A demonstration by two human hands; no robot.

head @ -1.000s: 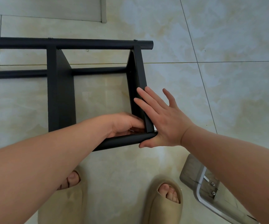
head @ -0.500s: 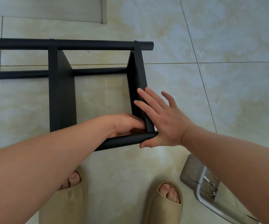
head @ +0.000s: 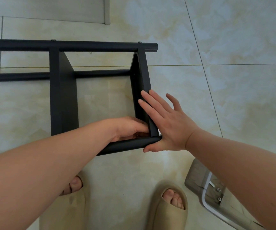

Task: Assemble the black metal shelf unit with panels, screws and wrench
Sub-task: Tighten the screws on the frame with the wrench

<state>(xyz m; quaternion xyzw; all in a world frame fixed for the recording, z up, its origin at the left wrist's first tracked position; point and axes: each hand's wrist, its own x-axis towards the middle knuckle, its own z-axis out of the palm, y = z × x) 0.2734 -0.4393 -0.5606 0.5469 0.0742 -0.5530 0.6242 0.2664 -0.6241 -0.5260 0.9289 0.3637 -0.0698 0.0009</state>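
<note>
The black metal shelf unit (head: 62, 100) lies on its side on the tiled floor, with round posts and flat panels. My right hand (head: 167, 125) lies flat with straight fingers against the outer face of the end panel (head: 143, 77), its thumb under the tip of the near post (head: 129, 145). My left hand (head: 127, 128) reaches inside the frame to the corner where that panel meets the near post. Its fingers are curled there; what they hold is hidden.
My two feet in beige slippers (head: 168, 208) stand just below the frame. A clear plastic tray (head: 205, 191) with a few screws lies on the floor at lower right, under my right forearm. A pale board (head: 47, 9) lies at the top left.
Almost nothing differs: both hands stay at the near right corner of the frame, and the view has shifted only slightly.
</note>
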